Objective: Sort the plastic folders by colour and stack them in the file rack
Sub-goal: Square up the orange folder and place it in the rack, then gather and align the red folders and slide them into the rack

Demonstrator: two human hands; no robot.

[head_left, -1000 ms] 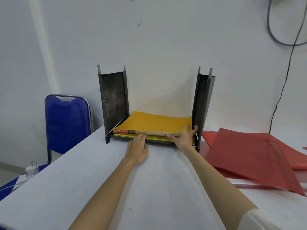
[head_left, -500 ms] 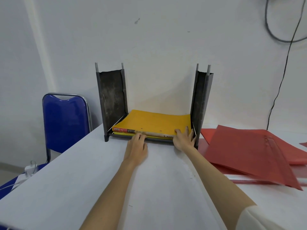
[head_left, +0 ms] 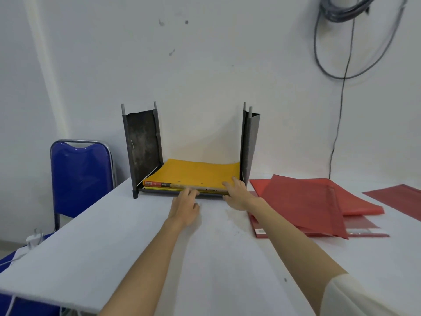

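A dark metal file rack [head_left: 142,144] stands against the wall on the white table. A stack of yellow folders [head_left: 196,173] lies flat on its bottom shelf. My left hand [head_left: 185,205] has its fingertips against the front edge of the yellow stack. At the stack's front right corner my right hand [head_left: 237,193] lies with straight fingers on top of the folders. Several red folders [head_left: 303,199] lie loosely overlapped on the table right of the rack, and one more red folder [head_left: 398,198] lies at the far right.
A blue chair [head_left: 79,176] stands left of the table, beside the rack. Black cables [head_left: 341,92] hang down the wall at the right. A white charger [head_left: 34,239] with its cord sits at the lower left, below the table edge.
My right hand slid from the rack's right wall onto the yellow stack's corner. My left hand stayed at the front edge. The view shifted right, showing more red folders.
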